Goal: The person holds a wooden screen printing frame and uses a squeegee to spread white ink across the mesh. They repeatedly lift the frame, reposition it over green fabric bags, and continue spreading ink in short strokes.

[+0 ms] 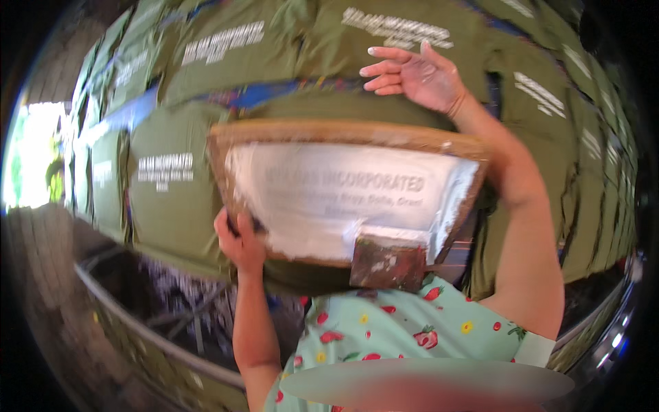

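A wood-framed screen (pixel 322 192) and rows of printed green cloths (pixel 168 223) show a screen-printing workshop.

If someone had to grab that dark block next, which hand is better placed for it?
Probably the right hand: it is open and empty, and the dark block is right of the middle, at the wooden frame's near edge. The left hand is busy holding the frame's left side.

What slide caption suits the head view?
Left hand holds a wood-framed screen over green printed cloths; right hand open, empty.
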Demonstrator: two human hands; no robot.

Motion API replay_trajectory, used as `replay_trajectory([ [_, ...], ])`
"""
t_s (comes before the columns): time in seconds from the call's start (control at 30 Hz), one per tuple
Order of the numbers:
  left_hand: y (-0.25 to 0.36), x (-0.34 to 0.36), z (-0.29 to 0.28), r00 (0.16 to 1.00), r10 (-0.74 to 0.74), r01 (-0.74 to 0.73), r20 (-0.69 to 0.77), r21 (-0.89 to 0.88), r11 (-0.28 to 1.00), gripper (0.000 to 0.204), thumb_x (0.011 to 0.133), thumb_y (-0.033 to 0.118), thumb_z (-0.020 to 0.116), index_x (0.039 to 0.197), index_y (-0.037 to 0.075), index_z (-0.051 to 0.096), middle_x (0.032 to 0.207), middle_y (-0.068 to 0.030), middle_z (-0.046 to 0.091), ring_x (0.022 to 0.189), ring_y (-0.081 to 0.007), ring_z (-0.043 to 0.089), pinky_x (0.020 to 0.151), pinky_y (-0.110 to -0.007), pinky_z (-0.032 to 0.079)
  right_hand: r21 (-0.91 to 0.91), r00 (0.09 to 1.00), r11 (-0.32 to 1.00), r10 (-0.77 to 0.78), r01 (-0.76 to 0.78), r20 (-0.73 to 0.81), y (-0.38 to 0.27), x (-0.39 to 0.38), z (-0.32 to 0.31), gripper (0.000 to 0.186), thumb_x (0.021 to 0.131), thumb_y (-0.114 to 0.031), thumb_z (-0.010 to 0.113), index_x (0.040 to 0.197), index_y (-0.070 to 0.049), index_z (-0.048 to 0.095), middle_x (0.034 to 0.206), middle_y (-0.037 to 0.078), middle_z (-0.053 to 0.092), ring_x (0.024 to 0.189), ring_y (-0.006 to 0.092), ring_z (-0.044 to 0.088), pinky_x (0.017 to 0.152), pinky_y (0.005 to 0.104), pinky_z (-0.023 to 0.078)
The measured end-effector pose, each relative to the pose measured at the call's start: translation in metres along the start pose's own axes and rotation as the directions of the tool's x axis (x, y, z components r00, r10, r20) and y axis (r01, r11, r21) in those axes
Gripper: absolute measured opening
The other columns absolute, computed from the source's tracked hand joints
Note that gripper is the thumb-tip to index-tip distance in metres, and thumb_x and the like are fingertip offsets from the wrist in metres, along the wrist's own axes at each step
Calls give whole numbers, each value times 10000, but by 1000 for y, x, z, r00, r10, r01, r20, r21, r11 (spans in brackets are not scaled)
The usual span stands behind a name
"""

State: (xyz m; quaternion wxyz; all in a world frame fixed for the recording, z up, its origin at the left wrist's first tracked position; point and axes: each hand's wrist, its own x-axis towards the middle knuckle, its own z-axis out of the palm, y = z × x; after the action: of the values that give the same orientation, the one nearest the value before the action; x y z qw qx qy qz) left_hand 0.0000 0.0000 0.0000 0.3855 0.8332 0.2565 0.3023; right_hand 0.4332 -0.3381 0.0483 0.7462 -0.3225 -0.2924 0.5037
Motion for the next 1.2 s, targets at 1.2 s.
replay_trajectory([
  [1.2,151,-105,-21,773,-66,555,631,-622,552,360,1126,143,637,1407,-81,655,1248,-82,725,1105,-145,671,978,-319,544,-742,-41,670,-741,16,-670,190,-419,388,607,1148,-358,577,1538,107,579,1488,141,676,1352,198,624,1206,345,423],
])
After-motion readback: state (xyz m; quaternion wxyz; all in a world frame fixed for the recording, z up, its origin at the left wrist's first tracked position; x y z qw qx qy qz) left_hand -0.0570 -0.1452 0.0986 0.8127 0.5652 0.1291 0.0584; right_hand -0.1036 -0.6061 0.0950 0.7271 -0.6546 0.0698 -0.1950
